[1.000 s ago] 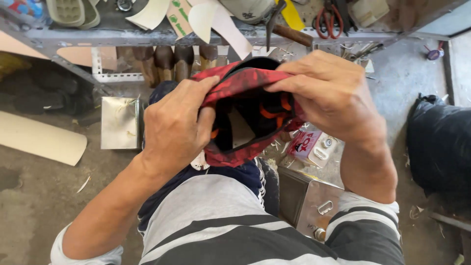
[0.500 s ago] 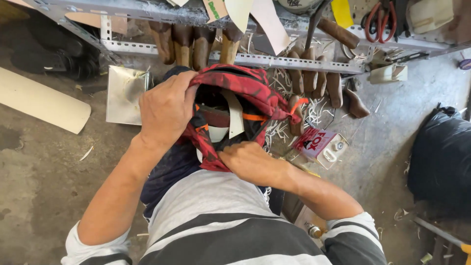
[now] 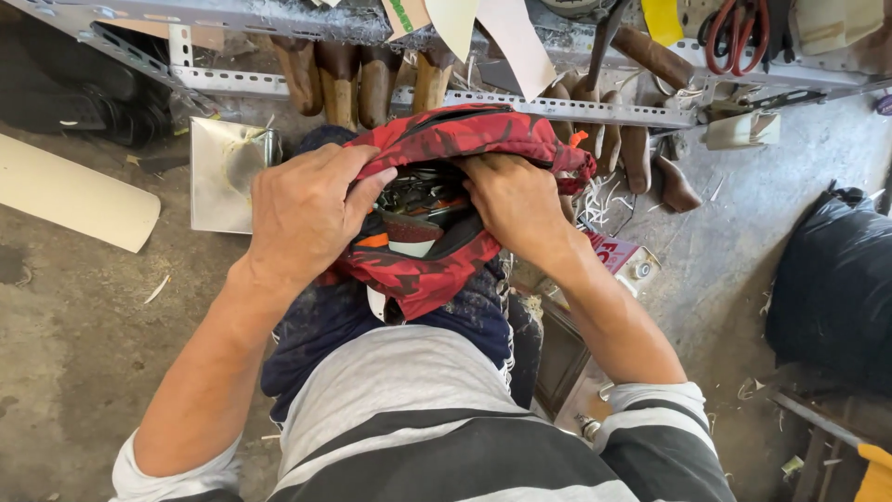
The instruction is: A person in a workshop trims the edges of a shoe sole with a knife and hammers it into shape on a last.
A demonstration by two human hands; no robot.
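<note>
cream curved panel (image 3: 65,197) flat on floor at far left; shiny square metal sheet (image 3: 228,174) just right of it. left hand (image 3: 305,216) closed over left rim of red-and-black patterned pouch (image 3: 446,209), fingers curled into the opening. pouch held over the lap, mouth facing up, long axis roughly left to right. contents dark, possibly tools; unclear. right hand (image 3: 516,204) gripping right rim, fingertips tucked inside. small red-and-white flat package (image 3: 621,256) on floor beyond right wrist. black bag (image 3: 832,288) at far right.
</note>
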